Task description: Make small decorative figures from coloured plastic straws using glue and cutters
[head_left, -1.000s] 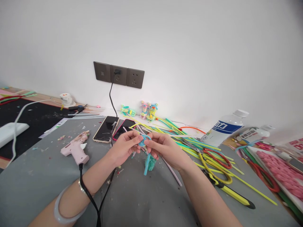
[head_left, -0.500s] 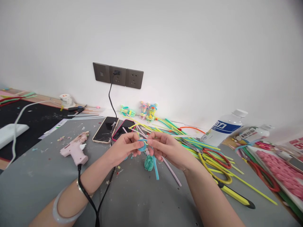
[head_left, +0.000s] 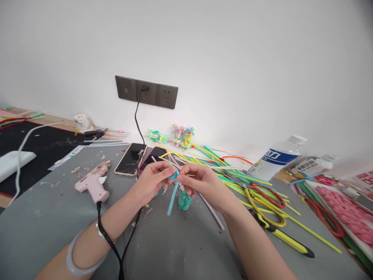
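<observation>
1. Work on the blue strip [head_left: 172, 199] looks partway: one end is wound into a small coil [head_left: 174, 175], while a straight tail hangs below, not wound in.
2. The strip is held above the table [head_left: 163, 249], to the right of the glue gun [head_left: 92, 185].
3. Farther back and right of the glue gun, three small figures appear to be made up: a green one [head_left: 158, 136] lying down, and a pink one [head_left: 178, 134] and a yellow one [head_left: 188, 139] side by side against the wall.
4. A teal bundle [head_left: 185, 201] sits right of the glue gun, just beyond the strip's tail; whether it belongs with the coil, I cannot tell. Plenty of loose strips [head_left: 314, 238] lie uncoiled farther right.
5. The left hand [head_left: 155, 181] comes in from the glue gun's near side, thumb laid over the forefinger, tips pinched on the coil. Its forearm runs beside the glue gun, and the black cord [head_left: 109, 242] crosses it.
6. The right hand [head_left: 201, 182] reaches in from the side farther from the glue gun, thumb and forefinger pressed together on the strip at the coil's edge; the exact spot is partly hidden. Its other fingers curl under.
7. Both hands nearly meet, wrists low and bent inward.
8. Near the glue gun, on its right, lie two phones [head_left: 131, 159]; much farther right are scissors [head_left: 247, 189] and a bottle [head_left: 278, 157].
</observation>
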Tool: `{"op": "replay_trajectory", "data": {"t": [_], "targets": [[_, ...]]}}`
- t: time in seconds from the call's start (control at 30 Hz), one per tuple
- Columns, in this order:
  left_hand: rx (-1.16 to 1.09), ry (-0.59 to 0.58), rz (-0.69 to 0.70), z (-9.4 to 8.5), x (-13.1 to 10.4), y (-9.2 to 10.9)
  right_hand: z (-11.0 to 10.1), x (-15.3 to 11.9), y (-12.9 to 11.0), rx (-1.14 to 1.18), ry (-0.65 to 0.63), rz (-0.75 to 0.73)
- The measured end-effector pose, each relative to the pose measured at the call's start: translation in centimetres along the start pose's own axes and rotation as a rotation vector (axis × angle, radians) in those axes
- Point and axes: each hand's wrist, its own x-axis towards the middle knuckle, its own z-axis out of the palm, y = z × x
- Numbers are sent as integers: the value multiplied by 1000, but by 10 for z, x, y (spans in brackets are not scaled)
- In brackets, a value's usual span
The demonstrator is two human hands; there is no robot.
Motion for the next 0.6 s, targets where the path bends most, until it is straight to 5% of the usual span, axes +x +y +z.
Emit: {"op": "replay_trajectory", "data": {"t": [0.33, 0.6], "targets": [[-4, 82, 92, 1, 0, -2, 15, 8, 8, -24, 189, -95], [-28, -90, -39, 0, 0, -4, -7, 0, -5, -67, -19, -57]]}}
